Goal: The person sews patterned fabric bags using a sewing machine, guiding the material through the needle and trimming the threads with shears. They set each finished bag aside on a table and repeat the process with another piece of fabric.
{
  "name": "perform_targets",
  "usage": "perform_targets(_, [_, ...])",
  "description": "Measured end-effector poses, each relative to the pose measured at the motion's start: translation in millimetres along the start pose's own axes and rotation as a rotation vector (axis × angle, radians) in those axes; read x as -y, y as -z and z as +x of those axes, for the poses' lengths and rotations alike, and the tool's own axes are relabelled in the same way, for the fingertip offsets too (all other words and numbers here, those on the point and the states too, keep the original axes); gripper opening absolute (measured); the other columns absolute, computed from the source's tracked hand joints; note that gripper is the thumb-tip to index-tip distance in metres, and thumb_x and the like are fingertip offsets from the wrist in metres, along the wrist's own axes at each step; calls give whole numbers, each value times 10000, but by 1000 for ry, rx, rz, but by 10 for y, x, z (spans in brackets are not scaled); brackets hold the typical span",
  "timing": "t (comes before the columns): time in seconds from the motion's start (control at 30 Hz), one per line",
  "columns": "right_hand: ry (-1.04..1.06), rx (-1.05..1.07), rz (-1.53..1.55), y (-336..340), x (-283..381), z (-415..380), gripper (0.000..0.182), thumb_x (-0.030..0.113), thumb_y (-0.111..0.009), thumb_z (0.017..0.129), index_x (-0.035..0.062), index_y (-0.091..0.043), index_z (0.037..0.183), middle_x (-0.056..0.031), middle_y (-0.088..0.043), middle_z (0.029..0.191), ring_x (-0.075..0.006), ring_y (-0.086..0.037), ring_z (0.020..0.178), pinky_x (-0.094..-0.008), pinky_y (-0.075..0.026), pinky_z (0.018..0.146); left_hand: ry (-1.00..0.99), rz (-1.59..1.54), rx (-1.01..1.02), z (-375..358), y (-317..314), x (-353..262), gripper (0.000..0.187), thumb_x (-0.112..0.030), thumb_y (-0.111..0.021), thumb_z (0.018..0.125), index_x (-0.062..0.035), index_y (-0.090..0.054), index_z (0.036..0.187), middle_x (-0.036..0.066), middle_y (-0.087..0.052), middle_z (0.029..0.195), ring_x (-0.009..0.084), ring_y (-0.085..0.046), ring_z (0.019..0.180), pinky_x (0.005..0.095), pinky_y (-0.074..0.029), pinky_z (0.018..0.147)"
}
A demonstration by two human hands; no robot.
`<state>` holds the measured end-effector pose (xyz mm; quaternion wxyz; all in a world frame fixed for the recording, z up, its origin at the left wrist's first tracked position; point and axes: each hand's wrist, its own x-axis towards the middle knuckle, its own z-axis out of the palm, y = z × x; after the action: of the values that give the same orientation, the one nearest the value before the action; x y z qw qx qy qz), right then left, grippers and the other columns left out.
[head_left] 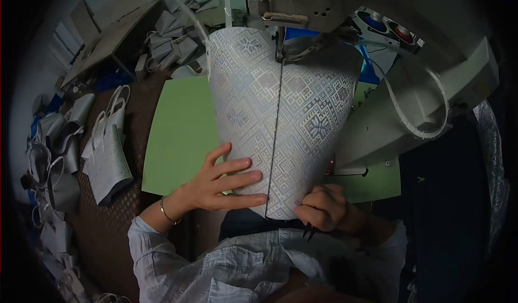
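Observation:
A silver-grey patterned bag (245,95) with a dark seam down its middle lies under the needle (279,46) of a sewing machine (302,3). White handle cords (396,106) loop out from its far end. My left hand (221,184) rests open on the bag's near left side, fingers spread across the cloth. My right hand (324,207) is closed at the near right corner, against the bag's edge. Two black pointed tips, like those of thread snips (308,231), stick out below it; most of that tool is hidden in the fist.
A green work surface (175,141) lies under the bag. Finished-looking bags (108,162) and more piled bags (56,168) are at the left. Cut pieces (175,44) heap up behind. Blue and red thread bobbins (376,19) sit on the machine, whose pale arm (426,109) extends right.

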<state>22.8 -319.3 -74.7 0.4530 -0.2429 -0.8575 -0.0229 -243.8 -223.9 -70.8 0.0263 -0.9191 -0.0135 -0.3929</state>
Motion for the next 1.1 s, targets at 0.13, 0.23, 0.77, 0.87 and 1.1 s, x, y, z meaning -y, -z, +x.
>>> perform_targets(0.13, [23,-14,-31,34,6,62,282,29,-664,715,64,-562,976,-51,-538,841,-164,-565,612,-280,-493,518,-31,-2,-71,34,174,-110,227,-159,-771,784,-198,-738,1005,-48,-691,1087,160,-617,1114,412,-444,1037])
perform_targets(0.23, [19,-1,-43,79,-14,110,328,15,-687,683,65,-560,981,-61,-535,845,-176,-558,599,-298,-479,509,-89,-4,-76,160,261,-84,142,-162,-772,772,-192,-754,910,-51,-719,957,143,-672,981,346,-528,915])
perform_targets(0.77, [34,-52,-116,150,-156,323,225,39,-665,693,55,-591,905,-27,-537,763,-157,-575,595,-268,-463,467,-77,68,-30,412,355,81,171,-149,-778,760,-191,-747,924,-39,-714,968,152,-680,960,317,-555,849])
perform_targets(0.87, [39,-43,-175,184,-181,378,229,49,-670,691,55,-594,906,-23,-535,752,-160,-578,595,-277,-468,469,-85,68,-45,449,359,138,171,-140,-776,756,-173,-747,921,-26,-720,960,146,-686,947,308,-561,839])
perform_targets(1.1, [26,-32,-150,211,-262,420,330,-11,-692,645,72,-579,943,-43,-535,741,-189,-535,530,-327,-401,454,-57,82,11,556,419,182,190,-129,-748,764,-160,-750,951,-5,-724,960,173,-691,952,337,-560,872])
